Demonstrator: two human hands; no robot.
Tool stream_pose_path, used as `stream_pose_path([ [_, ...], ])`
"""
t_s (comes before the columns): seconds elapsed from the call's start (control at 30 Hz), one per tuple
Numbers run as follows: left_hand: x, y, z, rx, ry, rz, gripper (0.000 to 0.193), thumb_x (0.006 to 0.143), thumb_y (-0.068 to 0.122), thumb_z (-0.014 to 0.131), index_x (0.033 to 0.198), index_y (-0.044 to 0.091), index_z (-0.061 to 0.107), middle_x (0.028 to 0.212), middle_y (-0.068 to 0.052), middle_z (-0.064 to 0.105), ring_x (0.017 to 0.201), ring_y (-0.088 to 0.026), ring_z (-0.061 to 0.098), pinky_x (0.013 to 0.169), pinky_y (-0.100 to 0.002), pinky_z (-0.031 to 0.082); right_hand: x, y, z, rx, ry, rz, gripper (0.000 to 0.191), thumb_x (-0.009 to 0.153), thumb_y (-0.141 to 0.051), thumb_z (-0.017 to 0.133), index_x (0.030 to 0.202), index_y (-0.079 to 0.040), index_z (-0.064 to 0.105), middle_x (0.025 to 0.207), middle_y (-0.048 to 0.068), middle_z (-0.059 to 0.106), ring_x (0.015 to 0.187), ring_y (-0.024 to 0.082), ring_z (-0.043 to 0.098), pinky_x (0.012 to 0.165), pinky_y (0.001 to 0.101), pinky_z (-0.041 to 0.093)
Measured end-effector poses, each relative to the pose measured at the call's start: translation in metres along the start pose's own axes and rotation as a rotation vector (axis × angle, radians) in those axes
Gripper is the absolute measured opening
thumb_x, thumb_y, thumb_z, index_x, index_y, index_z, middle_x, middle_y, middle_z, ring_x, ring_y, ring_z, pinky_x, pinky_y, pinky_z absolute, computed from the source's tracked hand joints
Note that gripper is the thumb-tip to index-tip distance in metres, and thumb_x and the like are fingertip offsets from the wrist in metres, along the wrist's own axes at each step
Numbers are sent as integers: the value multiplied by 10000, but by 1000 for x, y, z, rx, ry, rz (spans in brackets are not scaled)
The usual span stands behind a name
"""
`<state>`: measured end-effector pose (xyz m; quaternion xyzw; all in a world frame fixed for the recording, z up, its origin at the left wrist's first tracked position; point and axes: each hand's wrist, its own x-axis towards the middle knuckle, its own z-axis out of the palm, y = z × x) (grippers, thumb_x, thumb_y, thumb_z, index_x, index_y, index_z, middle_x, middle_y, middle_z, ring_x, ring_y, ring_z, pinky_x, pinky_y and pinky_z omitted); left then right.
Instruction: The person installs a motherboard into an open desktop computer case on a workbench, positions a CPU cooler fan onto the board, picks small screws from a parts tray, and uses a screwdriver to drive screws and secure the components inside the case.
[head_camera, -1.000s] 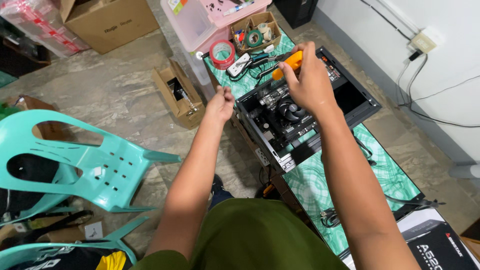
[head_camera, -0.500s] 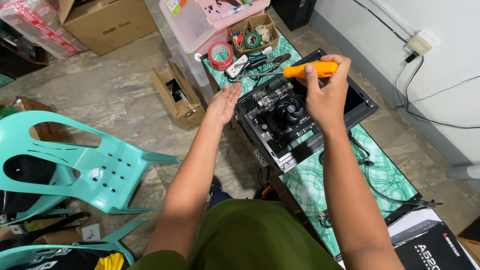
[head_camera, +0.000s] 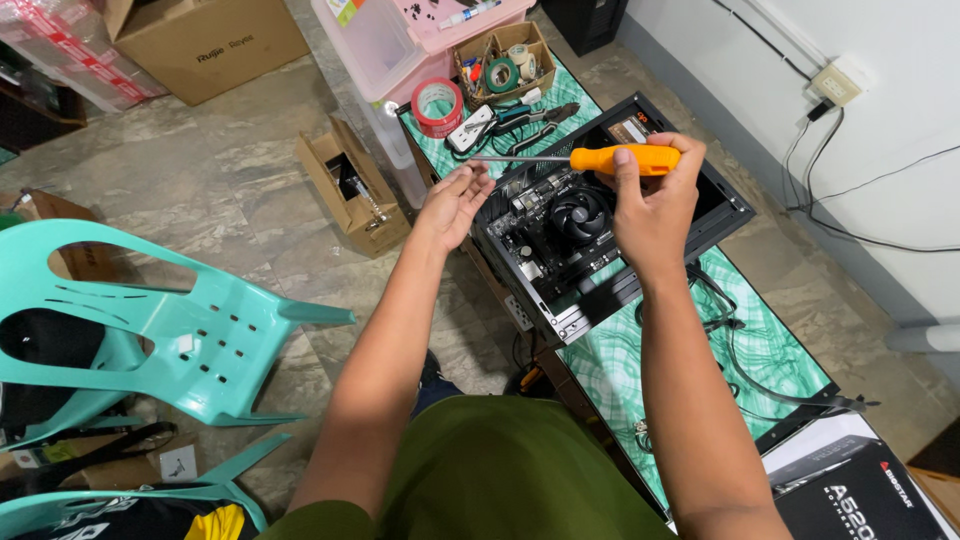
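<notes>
My right hand grips the orange handle of a screwdriver, held level above an open black computer case. The metal shaft points left and its tip reaches the fingers of my left hand. That hand is palm up with curled fingers at the tip; whether it pinches something small I cannot tell. Inside the case sits a motherboard with a round black cooler fan. The case lies on a green patterned table.
A red tape roll, pliers and a small cardboard tray of tape rolls lie at the table's far end. A pink plastic bin, open cardboard boxes, teal plastic chairs and loose cables surround the spot.
My right hand lifted the orange screwdriver off the table's far end and turned it level over the case. My left hand rose from the case edge to meet the tip.
</notes>
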<state>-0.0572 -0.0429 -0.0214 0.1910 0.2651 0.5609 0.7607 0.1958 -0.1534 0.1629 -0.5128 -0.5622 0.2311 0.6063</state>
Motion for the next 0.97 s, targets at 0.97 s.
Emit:
stream_pose_path([
  [0.97,4,-10,0,-14,-41,26,179,1035,205,636,1156,74,638,1074,-53,671,1002,-177,643,954,-382,573,-14,-7,-14,-9,28,-30,330,1122,-90,676,1303,-20,409,1137,128,674,990,157,722,859,278,623],
])
